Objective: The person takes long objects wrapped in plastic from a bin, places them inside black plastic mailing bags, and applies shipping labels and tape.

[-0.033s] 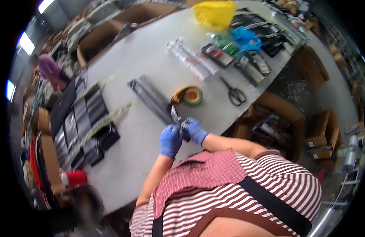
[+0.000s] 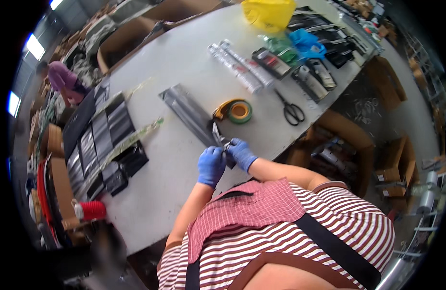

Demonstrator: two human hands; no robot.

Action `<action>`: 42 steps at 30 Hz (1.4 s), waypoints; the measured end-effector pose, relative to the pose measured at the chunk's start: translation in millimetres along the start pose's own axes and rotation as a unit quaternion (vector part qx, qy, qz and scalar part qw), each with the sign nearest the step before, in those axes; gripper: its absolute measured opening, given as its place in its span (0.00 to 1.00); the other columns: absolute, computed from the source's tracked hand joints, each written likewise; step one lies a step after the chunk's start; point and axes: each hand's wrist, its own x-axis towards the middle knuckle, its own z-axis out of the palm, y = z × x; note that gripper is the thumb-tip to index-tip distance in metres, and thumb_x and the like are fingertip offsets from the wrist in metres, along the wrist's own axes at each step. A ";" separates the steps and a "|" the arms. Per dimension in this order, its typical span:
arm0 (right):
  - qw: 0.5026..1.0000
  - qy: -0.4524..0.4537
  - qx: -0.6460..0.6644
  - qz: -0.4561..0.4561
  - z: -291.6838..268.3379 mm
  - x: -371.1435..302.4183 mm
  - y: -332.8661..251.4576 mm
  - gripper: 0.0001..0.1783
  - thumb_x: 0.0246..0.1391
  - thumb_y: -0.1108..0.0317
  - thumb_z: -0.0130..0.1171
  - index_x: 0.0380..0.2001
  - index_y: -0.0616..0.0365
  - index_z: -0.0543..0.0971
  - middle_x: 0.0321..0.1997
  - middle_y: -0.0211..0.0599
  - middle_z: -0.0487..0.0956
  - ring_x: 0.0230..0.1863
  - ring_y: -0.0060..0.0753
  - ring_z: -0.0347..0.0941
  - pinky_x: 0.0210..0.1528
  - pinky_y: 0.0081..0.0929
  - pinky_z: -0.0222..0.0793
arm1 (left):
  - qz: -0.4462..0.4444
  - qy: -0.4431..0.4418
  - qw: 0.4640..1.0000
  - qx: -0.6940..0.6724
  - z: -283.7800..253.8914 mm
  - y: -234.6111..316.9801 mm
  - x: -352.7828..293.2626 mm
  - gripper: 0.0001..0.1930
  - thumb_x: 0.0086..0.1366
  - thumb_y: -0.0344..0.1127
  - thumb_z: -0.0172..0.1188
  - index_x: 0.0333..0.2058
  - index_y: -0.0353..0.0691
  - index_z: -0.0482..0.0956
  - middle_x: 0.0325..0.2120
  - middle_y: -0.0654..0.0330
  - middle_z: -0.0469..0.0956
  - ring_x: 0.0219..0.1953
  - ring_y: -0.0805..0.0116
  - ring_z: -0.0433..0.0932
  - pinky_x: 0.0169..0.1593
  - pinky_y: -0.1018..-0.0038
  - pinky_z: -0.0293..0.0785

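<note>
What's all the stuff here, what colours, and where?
worktable: one, pale grey, centre
flat packet: one, dark grey, table's near middle
bladed tool: one, silver, overlapping the packet
tape dispenser: one, yellow and green, right of packet
scissors: one, black, table's right side
wrapped tubes: two, silver, far middle of table
crumpled plastic: three pieces, yellow, green, blue, far end
packages: about three, mostly black, near the plastic
dark pouches: several, black and grey, table's left
spool: one, red, left table edge
cardboard boxes: several, brown, around table
other person: one, purple top, upper left
left hand: one, blue-gloved, at packet's near end
right hand: one, blue-gloved, on the tool
</note>
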 end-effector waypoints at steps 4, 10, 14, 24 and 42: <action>0.986 -0.011 -0.097 0.137 15.4 -13.6 -23.8 0.04 0.52 0.72 0.56 0.33 0.57 0.77 0.26 0.34 0.77 0.28 0.30 0.73 0.29 0.28 0.71 | -0.049 -0.018 0.998 0.034 -11.7 -8.9 -16.7 0.06 0.56 0.35 0.62 0.29 0.41 0.76 0.28 0.53 0.75 0.32 0.51 0.76 0.37 0.60 0.73; 0.909 -0.144 0.337 0.199 -1.5 -9.1 -19.5 0.11 0.58 0.72 0.48 0.44 0.56 0.74 0.42 0.42 0.78 0.44 0.40 0.75 0.47 0.42 0.75 | -0.052 -0.009 0.998 0.038 -6.7 -12.0 -17.4 0.05 0.56 0.34 0.61 0.29 0.41 0.77 0.28 0.54 0.75 0.33 0.52 0.76 0.37 0.60 0.73; 0.861 -0.130 0.395 0.293 1.8 -2.9 -27.0 0.11 0.62 0.62 0.49 0.42 0.54 0.75 0.41 0.39 0.79 0.44 0.41 0.76 0.48 0.46 0.74 | -0.025 -0.020 0.998 0.045 -2.0 -18.8 -24.8 0.05 0.55 0.34 0.61 0.28 0.41 0.76 0.28 0.54 0.75 0.32 0.52 0.75 0.36 0.60 0.73; 0.948 -0.071 -0.003 0.312 -7.9 -4.6 -10.9 0.07 0.57 0.62 0.58 0.35 0.51 0.79 0.32 0.32 0.81 0.29 0.30 0.77 0.34 0.32 0.74 | -0.457 0.014 0.845 -0.276 23.3 -42.5 -62.1 0.22 0.59 0.42 0.65 0.48 0.36 0.74 0.33 0.56 0.77 0.31 0.67 0.77 0.35 0.71 0.75; 0.747 -0.332 -0.495 -0.294 -3.4 -26.2 -18.8 0.09 0.51 0.65 0.59 0.37 0.52 0.80 0.38 0.41 0.77 0.39 0.49 0.75 0.43 0.39 0.72 | -0.602 -0.076 0.610 -0.510 12.8 -43.0 -62.1 0.12 0.65 0.35 0.55 0.45 0.37 0.77 0.33 0.55 0.82 0.30 0.65 0.82 0.28 0.73 0.76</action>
